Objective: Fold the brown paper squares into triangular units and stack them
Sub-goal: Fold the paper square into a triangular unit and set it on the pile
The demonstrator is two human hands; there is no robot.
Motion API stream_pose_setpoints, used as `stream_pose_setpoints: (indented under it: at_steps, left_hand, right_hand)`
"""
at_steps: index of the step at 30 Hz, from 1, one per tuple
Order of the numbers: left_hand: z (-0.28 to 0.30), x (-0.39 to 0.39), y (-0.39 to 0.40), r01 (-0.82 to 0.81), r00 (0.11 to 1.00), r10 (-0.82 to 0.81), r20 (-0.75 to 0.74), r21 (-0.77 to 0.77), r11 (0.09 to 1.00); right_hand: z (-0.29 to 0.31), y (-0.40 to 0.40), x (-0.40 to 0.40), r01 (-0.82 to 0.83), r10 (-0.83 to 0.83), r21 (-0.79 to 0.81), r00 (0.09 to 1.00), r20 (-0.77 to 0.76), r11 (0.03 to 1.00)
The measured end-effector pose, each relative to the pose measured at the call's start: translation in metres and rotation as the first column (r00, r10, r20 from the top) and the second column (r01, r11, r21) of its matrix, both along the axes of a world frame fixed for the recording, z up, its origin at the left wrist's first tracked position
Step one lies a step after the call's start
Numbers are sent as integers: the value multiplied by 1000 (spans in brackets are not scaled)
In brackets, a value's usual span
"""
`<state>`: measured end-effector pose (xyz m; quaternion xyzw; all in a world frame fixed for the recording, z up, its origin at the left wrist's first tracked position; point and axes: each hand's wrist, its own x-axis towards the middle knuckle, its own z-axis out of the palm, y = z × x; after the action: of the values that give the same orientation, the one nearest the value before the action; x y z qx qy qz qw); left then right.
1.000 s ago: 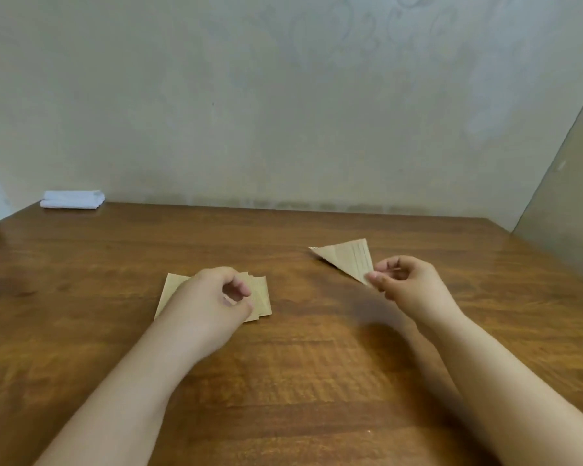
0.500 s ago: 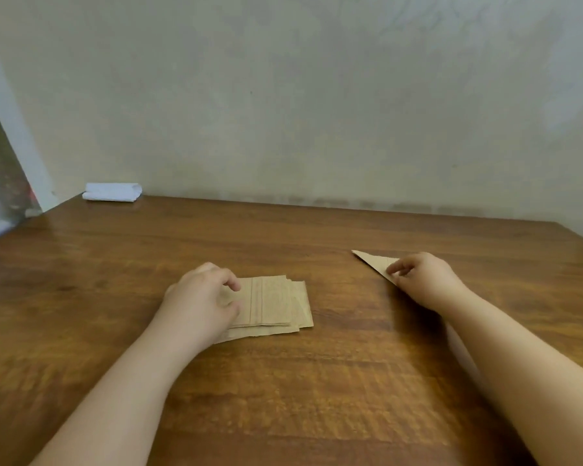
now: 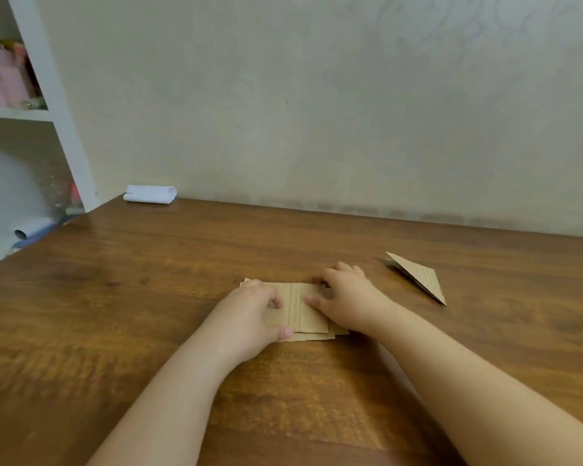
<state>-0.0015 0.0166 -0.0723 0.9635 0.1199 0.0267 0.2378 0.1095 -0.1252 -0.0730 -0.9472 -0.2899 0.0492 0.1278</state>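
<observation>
A small pile of brown paper squares (image 3: 305, 312) lies flat in the middle of the wooden table (image 3: 115, 314). My left hand (image 3: 249, 316) covers the pile's left half, its fingers curled on the top sheet and its thumb at the near edge. My right hand (image 3: 347, 301) rests on the pile's right side, fingers curled at the far right corner and thumb on the top sheet. A folded brown paper triangle (image 3: 419, 275) lies alone on the table to the right, clear of both hands.
A folded white cloth (image 3: 149, 194) sits at the table's far left corner against the wall. A white shelf unit (image 3: 48, 105) with assorted items stands beyond the left edge. The wall runs along the far edge.
My right hand has let go of the folded triangle and moved left onto the pile of squares. The left hand has stayed on the pile. The camera has turned left.
</observation>
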Motion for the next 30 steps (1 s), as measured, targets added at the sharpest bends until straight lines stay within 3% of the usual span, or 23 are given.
stream_pose_setpoints:
  at_steps: [8, 12, 20, 27, 30]
  left_hand:
    - [1, 0, -1, 67, 998, -67, 14, 6, 998]
    - [2, -1, -3, 86, 996, -86, 3, 10, 996]
    - [6, -3, -7, 151, 988, -149, 35, -44, 988]
    - [11, -6, -12, 200, 972, -184, 145, -106, 974]
    - [14, -6, -16, 131, 967, -92, 236, -158, 979]
  right_hand:
    - [-2, 1, -9, 33, -40, 294, 999, 19, 955]
    - [-6, -2, -9, 58, -62, 136, 998, 29, 989]
    - [-1, -22, -12, 84, -74, 310, 996, -43, 947]
    - [12, -63, -12, 54, -42, 234, 997, -58, 971]
    - [15, -85, -11, 72, -70, 291, 997, -17, 954]
